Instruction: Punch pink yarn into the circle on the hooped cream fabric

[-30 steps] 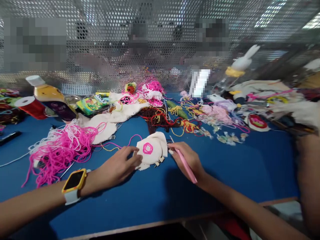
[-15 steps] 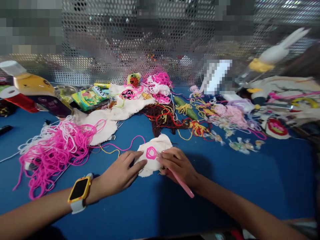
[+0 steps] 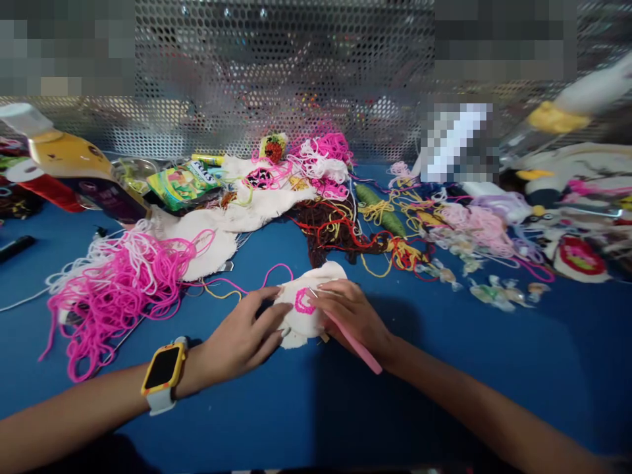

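Observation:
A small piece of off-white cloth lies in front of me, with a ring of bright pink yarn worked into its middle. My left hand holds the cloth by its left edge, fingertips bent onto it. In my right hand is a pink-handled crochet hook; its thin metal tip reaches over the ring. The right fingers cover the cloth's right side and part of the ring. A pink strand runs from behind the cloth toward a loose heap of pink and white yarn at left.
Behind the cloth lie brown yarn, a long off-white fabric strip and a green snack bag. A tilted bottle stands at left. Wrapped candies and pale pink yarn are at right. A perforated metal panel closes the back.
The view has shifted slightly, so the background things sit further right. My right hand has turned a little over the ring, and the hook's metal tip now shows above it.

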A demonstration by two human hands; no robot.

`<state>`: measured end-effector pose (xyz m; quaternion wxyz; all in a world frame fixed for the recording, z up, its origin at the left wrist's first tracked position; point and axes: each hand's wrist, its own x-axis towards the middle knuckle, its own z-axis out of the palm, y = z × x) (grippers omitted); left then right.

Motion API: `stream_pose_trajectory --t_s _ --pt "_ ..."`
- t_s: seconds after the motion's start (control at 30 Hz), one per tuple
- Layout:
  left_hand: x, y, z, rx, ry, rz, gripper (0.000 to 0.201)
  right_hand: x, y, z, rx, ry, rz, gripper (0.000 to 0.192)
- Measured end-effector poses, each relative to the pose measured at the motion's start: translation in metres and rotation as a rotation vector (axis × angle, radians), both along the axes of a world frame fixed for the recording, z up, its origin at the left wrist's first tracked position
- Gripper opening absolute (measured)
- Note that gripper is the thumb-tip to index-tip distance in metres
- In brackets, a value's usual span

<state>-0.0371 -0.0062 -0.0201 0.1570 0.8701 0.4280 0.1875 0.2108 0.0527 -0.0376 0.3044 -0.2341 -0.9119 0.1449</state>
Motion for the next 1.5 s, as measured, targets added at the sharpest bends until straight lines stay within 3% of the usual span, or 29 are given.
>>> stream_pose_trajectory --t_s 0.07,0.13,0.23,0.3,0.47,0.6,0.7,0.83,0.93,1.03,1.2,1.33,1.43,1.5 --pt "0.004 0.001 0.002 -0.060 -0.046 0.053 0.041 0.001 -0.001 0.001 -0.007 0.014 0.036 0.030" --pt "0.010 0.002 0.005 -0.106 -0.069 0.026 0.038 0.005 -0.001 0.004 0.003 0.064 0.050 0.030" --pt "0.020 0.002 0.010 -0.151 -0.051 -0.174 0.038 0.016 0.002 0.010 -0.002 0.142 -0.042 0.030" --pt "0.023 0.007 0.013 -0.141 -0.003 -0.254 0.041 0.022 0.006 0.016 -0.094 0.171 -0.118 0.027" --pt "0.010 0.051 0.013 0.023 0.062 0.008 0.035 0.025 0.010 0.022 -0.435 0.221 -0.229 0.027" --pt "0.000 0.090 0.004 -0.004 0.076 0.029 0.017 0.020 0.009 0.017 -0.433 0.271 -0.304 0.025" --pt "0.001 0.098 -0.002 -0.035 0.042 0.043 0.016 0.020 0.013 0.015 -0.388 0.259 -0.271 0.023" --pt "0.009 0.083 0.008 -0.120 -0.078 0.095 0.015 0.022 0.016 0.020 -0.334 0.249 -0.245 0.018" --pt "0.027 0.056 0.030 -0.280 -0.199 0.074 0.015 0.020 0.009 0.028 -0.337 0.241 -0.207 0.032" --pt "0.054 0.025 0.047 -0.420 -0.338 0.049 0.014 0.014 -0.006 0.035 -0.316 0.210 -0.082 0.047" --pt "0.083 0.001 0.050 -0.531 -0.529 0.085 0.014 0.006 -0.026 0.043 -0.192 0.137 -0.036 0.033" --pt "0.076 -0.002 0.046 -0.630 -0.619 0.039 0.018 0.004 -0.029 0.048 -0.125 0.125 0.019 0.034" --pt "0.059 -0.006 0.045 -0.686 -0.642 0.022 0.021 0.012 -0.027 0.056 -0.170 0.185 0.062 0.035" --pt "0.045 -0.011 0.045 -0.693 -0.629 0.053 0.023 0.022 -0.023 0.065 -0.231 0.282 0.017 0.030"
